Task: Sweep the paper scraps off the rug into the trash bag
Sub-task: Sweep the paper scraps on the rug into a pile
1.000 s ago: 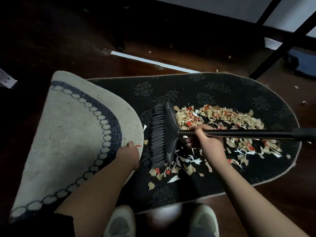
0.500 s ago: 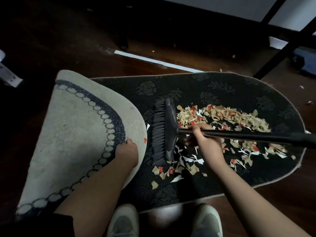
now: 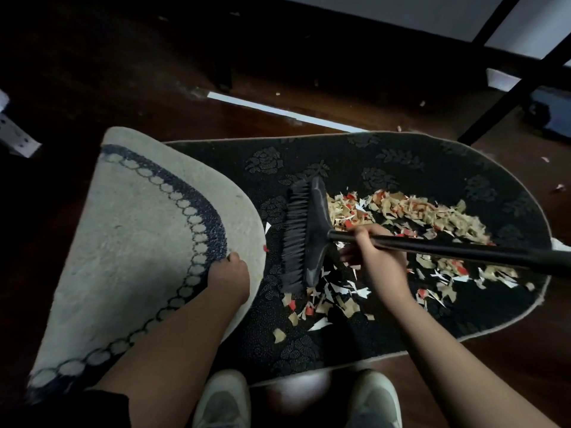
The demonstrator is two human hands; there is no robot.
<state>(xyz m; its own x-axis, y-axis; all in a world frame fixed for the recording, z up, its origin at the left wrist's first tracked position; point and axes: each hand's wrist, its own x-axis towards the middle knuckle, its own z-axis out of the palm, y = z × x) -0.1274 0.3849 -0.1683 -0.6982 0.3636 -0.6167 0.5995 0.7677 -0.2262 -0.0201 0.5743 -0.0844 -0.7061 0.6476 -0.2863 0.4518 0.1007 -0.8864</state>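
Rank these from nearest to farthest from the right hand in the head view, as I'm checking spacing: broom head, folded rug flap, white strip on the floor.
1. Broom head, just left of the right hand.
2. Folded rug flap, farther left.
3. White strip, on the floor beyond the rug.

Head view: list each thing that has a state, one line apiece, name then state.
rug: left end folded over, pale underside up.
folded flap: held down by the left hand.
broom: head lying on the rug, bristles pointing left, handle gripped by the right hand.
paper scraps: loose on the rug, right of the broom head.
shoes: on the floor at the rug's near edge.
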